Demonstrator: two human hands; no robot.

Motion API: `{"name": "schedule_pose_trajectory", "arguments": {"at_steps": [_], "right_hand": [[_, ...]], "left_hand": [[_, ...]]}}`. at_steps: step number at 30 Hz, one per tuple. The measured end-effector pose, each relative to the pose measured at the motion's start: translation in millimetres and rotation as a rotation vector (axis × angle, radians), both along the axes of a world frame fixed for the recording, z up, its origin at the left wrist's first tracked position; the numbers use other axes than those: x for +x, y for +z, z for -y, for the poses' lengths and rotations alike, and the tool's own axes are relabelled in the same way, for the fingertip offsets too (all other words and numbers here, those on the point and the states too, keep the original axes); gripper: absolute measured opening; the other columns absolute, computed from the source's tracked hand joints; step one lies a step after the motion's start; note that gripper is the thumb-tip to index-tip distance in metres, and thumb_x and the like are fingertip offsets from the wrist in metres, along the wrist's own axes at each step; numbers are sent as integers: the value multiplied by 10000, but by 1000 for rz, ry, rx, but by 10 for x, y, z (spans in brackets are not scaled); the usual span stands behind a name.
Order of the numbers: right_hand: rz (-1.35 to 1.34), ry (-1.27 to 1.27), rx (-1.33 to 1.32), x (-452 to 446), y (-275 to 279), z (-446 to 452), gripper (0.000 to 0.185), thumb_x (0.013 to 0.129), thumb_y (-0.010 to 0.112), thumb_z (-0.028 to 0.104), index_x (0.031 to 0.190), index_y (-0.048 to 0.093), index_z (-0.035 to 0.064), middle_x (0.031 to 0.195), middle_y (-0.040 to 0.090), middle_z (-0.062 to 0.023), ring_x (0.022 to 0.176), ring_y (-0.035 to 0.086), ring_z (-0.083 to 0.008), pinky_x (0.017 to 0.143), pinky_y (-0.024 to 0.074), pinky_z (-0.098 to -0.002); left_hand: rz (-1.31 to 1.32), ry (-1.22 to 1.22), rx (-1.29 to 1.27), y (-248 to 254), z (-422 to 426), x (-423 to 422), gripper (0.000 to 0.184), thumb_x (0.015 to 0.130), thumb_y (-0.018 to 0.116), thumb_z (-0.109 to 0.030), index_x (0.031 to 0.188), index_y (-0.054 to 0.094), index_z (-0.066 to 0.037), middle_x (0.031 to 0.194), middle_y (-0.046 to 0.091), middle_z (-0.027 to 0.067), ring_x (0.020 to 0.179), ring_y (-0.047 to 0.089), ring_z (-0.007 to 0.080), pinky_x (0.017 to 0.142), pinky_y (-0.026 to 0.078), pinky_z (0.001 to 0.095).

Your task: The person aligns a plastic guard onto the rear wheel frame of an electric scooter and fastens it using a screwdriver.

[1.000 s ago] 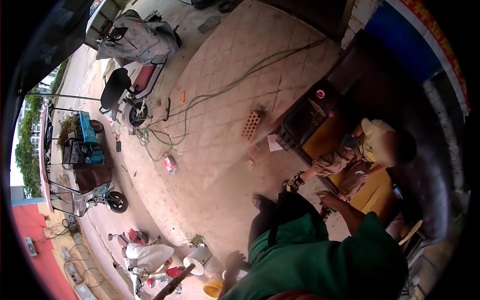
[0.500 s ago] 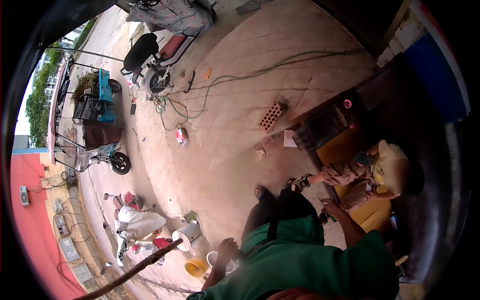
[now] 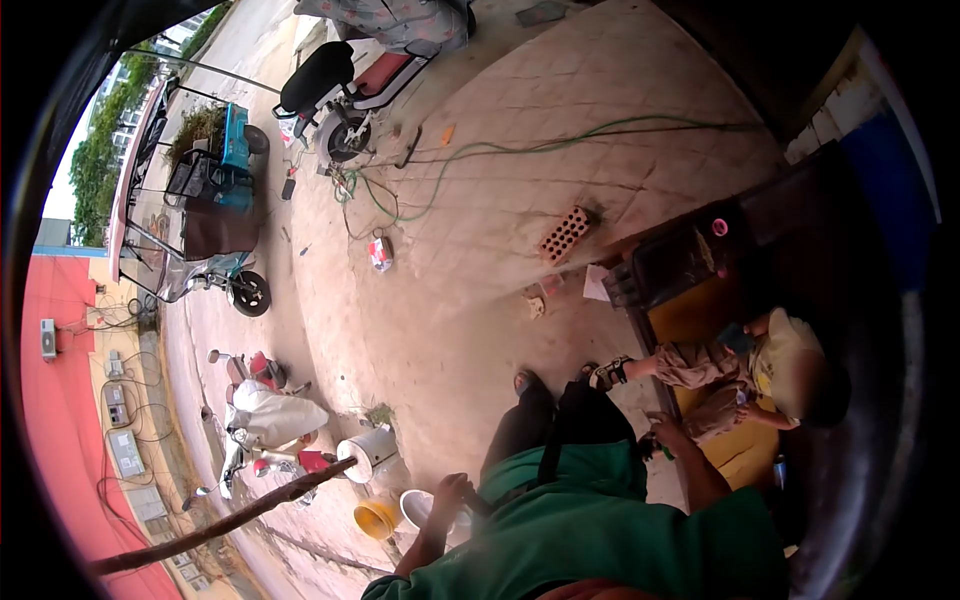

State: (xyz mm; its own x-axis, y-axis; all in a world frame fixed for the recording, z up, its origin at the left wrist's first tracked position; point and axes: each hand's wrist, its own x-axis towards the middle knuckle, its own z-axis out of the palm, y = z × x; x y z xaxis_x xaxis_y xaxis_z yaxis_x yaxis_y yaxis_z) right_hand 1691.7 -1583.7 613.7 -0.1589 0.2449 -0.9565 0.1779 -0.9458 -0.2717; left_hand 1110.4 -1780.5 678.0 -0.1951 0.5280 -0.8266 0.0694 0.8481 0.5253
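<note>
My left hand (image 3: 455, 492) is closed in front of the green shirt, at the bottom centre, beside a white bucket (image 3: 418, 508). Whatever it might hold is hidden. My right hand (image 3: 664, 432) is held out over my right thigh with its fingers curled. A small dark item shows at its fingers, too small to name. Close to that hand, a seated person (image 3: 790, 375) on a dark sofa (image 3: 872, 420) holds a dark flat object (image 3: 736, 340).
A brick with holes (image 3: 566, 236) and a green hose (image 3: 470, 148) lie on the paved floor. At the left stand a three-wheeler (image 3: 215, 228) and a scooter (image 3: 275, 415). A wooden pole (image 3: 225, 527) slants beside a white drum (image 3: 366, 453) and a yellow bucket (image 3: 377, 518).
The view has turned and shifted, so the floor objects sit farther right in it. My left hand has gone from loosely spread fingers to a closed hand. My right hand stays curled.
</note>
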Motion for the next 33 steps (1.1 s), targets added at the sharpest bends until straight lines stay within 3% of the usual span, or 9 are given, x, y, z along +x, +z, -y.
{"name": "schedule_pose_trajectory", "arguments": {"at_steps": [1, 4, 12, 15, 18, 20, 23, 27, 33], "right_hand": [[4, -9, -8, -1, -23, 9, 519, 948, 478, 14, 1466, 486, 53, 835, 578, -147, 611, 534, -237, 574, 458, -408], [-8, -18, 3, 20, -146, 131, 512, 943, 485, 8, 1454, 492, 34, 796, 552, -149, 590, 519, -246, 564, 448, -412], [-76, -97, 88, 30, -314, 275, 538, 931, 513, 6, 1467, 465, 18, 767, 575, -157, 580, 543, -234, 520, 437, -374], [-64, -125, -14, 12, -269, 263, 555, 915, 498, -12, 1468, 467, 17, 788, 602, -168, 566, 550, -229, 501, 443, -372], [20, -19, -7, -12, -191, 270, 520, 906, 467, -43, 1415, 531, 46, 830, 646, -170, 572, 552, -214, 488, 445, -365], [38, 26, 1, -20, -123, 268, 565, 890, 462, -51, 1447, 494, 31, 851, 645, -189, 585, 575, -229, 498, 454, -383], [27, 32, 27, -15, -124, 298, 586, 891, 463, -40, 1473, 459, 31, 896, 653, -203, 641, 609, -246, 516, 467, -390], [-41, 8, 46, -12, -206, 316, 576, 914, 469, -9, 1487, 431, 38, 946, 655, -203, 739, 637, -268, 561, 488, -387], [-97, -39, 14, -105, -166, 244, 576, 927, 480, 10, 1497, 400, 24, 936, 656, -216, 731, 635, -272, 561, 481, -387]], "left_hand": [[53, 150, -136, 248, -226, 162, 499, 968, 647, -285, 1303, 539, 68, 1114, 680, 224, 965, 697, 325, 825, 583, 417], [30, 259, -109, 583, -385, 424, 269, 999, 579, -236, 1130, 624, -6, 916, 659, 49, 780, 663, 141, 633, 533, 242], [17, 283, -150, 603, -400, 453, 323, 987, 612, -281, 1162, 615, -10, 946, 668, 57, 833, 667, 157, 658, 552, 291], [57, 257, -123, 394, -238, 340, 334, 979, 627, -284, 1173, 612, -12, 957, 671, 62, 848, 667, 165, 683, 559, 317], [52, 279, -126, 403, -164, 340, 329, 974, 635, -282, 1166, 613, -15, 946, 671, 62, 834, 667, 171, 686, 556, 318], [31, 303, -142, 487, -206, 376, 304, 979, 624, -295, 1116, 630, -24, 911, 674, 59, 794, 665, 173, 673, 544, 309], [66, 276, -178, 681, -281, 396, 477, 940, 646, -280, 1245, 585, 82, 1051, 691, 202, 961, 677, 273, 843, 548, 380], [58, 263, -175, 588, -148, 342, 476, 950, 645, -304, 1236, 588, 72, 1059, 687, 203, 930, 685, 275, 775, 570, 372], [71, 350, -159, 503, -14, 347, 481, 948, 658, -320, 1247, 592, 50, 1046, 692, 187, 909, 688, 265, 731, 576, 360]]}}
